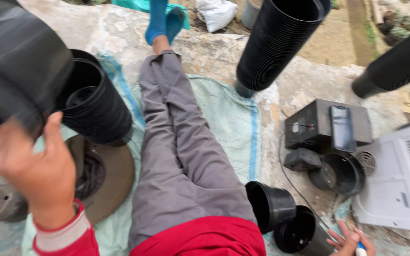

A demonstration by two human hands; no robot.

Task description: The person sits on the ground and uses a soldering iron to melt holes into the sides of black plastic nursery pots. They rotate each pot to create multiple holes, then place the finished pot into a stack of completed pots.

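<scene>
1. At the far left, the left hand [34,166] is raised, with the fingers curled up against a large black plastic pot [15,61] that is very near the camera. It seems to hold the pot at its edge, but the grip itself is hidden, so I cannot tell how firmly.
2. This pot looks thin and light, a little flexible, and smooth. I judge that the rim is the best place to hold it.
3. Just beside it lies a nested stack of black pots [93,106], on its side, above a round brown disc [115,180].
4. In the middle are the person's grey trouser legs [176,147] on a pale woven sack [228,123]; little free room here.
5. Further right, two single black pots [285,218] lie near the right hand [349,242], which is half open and holds a small white and blue object [360,249].
6. Tall pot stacks [276,42] lean behind, and a dark box [316,125] stands near them.
</scene>
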